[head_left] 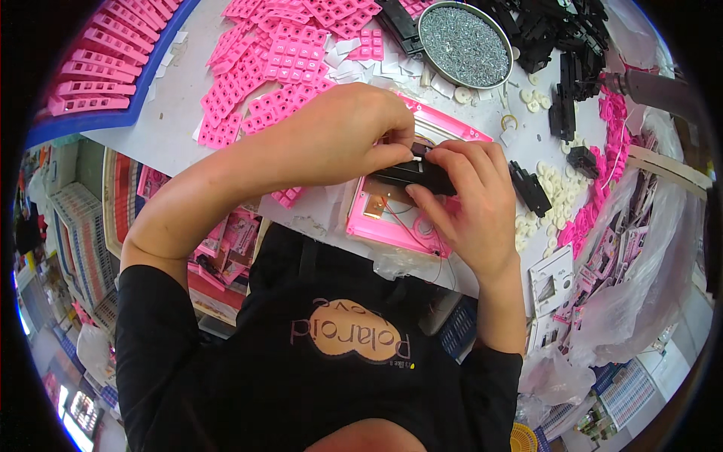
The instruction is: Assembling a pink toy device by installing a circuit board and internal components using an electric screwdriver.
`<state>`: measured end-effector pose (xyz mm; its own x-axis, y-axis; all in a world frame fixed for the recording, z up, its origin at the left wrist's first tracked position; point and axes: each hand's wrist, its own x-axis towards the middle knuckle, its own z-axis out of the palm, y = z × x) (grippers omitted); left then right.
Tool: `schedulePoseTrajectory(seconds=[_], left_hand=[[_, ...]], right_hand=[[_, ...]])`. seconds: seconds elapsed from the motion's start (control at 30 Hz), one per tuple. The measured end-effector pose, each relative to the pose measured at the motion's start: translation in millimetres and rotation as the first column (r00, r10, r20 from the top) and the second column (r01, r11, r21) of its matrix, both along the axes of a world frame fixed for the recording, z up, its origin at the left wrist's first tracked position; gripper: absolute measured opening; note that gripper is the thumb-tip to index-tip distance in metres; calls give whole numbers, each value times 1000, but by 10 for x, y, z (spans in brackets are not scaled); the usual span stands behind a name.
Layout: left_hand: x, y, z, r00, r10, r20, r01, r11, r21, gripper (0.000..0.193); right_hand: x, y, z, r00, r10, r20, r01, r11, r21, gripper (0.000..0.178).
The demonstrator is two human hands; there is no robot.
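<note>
A pink plastic housing (pixel 376 229) lies open on the table in front of me, with red and dark wires and a copper-coloured piece inside. Across its middle sits a long black plastic part (pixel 410 178). My right hand (pixel 476 200) grips that part from the right, thumb on the near side and fingers over the top. Bent over the part's far left side, my left hand (pixel 369 132) has its thumb and fingers pinched together. What it holds is hidden behind the fingers. A small white piece (pixel 417 159) shows between the two hands.
Pink keypads (pixel 297 53) are heaped at the far left, near a blue tray (pixel 139 102) of pink parts. A round tin of small screws (pixel 463 45) stands at the back. Black parts (pixel 531 188), white discs (pixel 553 184) and an electric screwdriver (pixel 655 89) are at right.
</note>
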<state>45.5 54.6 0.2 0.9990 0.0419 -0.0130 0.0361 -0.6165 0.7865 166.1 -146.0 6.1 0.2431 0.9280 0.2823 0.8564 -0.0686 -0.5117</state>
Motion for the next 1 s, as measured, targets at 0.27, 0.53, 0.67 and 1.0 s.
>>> schedulePoseTrajectory(seconds=[0.27, 0.53, 0.67, 1.0], left_hand=[[47, 30, -59, 996, -24, 88, 25, 1000, -14, 17], [74, 22, -102, 998, 9, 67, -2, 994, -111, 17], [100, 38, -156, 985, -58, 160, 69, 996, -61, 17], [143, 92, -166, 980, -101, 173, 111, 993, -49, 19]], right_hand=[[-21, 33, 17, 1000, 12, 13, -11, 1000, -29, 38], [-35, 41, 42, 1000, 5, 22, -3, 997, -76, 39], [-41, 47, 37, 999, -43, -31, 40, 996, -75, 41], [7, 56, -9, 1000, -12, -23, 11, 999, -39, 42]])
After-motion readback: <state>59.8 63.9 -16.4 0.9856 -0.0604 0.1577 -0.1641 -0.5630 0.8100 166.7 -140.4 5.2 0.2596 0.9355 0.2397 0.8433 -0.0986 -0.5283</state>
